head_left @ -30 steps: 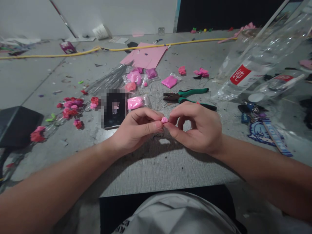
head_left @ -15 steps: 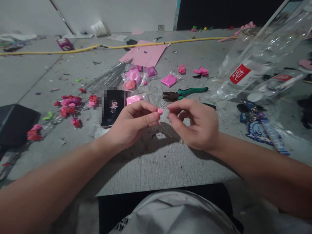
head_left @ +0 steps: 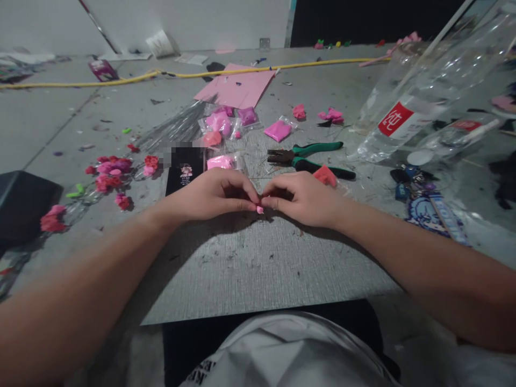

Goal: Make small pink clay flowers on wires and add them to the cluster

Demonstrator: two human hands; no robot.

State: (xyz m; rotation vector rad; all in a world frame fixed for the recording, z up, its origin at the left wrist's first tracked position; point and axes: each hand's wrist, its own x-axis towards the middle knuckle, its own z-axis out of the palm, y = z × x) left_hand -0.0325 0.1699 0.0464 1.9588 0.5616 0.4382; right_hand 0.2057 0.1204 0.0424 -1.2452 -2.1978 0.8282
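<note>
A tiny pink piece of modelling clay (head_left: 260, 210) shows just below my fingertips, low over the grey work surface. My left hand (head_left: 213, 194) pinches it between thumb and forefinger. From the other side my right hand (head_left: 304, 200) is closed too, its thumb and fingertips pressed against the same clay; the exact grip is partly hidden. Behind my right hand lies a packet of coral-red clay (head_left: 325, 176). Close to my left hand are a dark phone (head_left: 183, 172) and a bag of light pink clay (head_left: 221, 162).
Green-handled pliers (head_left: 300, 154) lie beyond my hands. Further back are more bagged clay (head_left: 278, 130), a bundle of thin wires (head_left: 177, 123) and a pink sheet (head_left: 242, 86). Clay flowers (head_left: 113, 171) sit left. Clear bottles (head_left: 419, 107) and keys with charms (head_left: 429, 212) are right.
My hands have come together and dropped lower. The right fingertips, apart from the clay before, now meet it. A coral-red packet behind my right hand has come into view.
</note>
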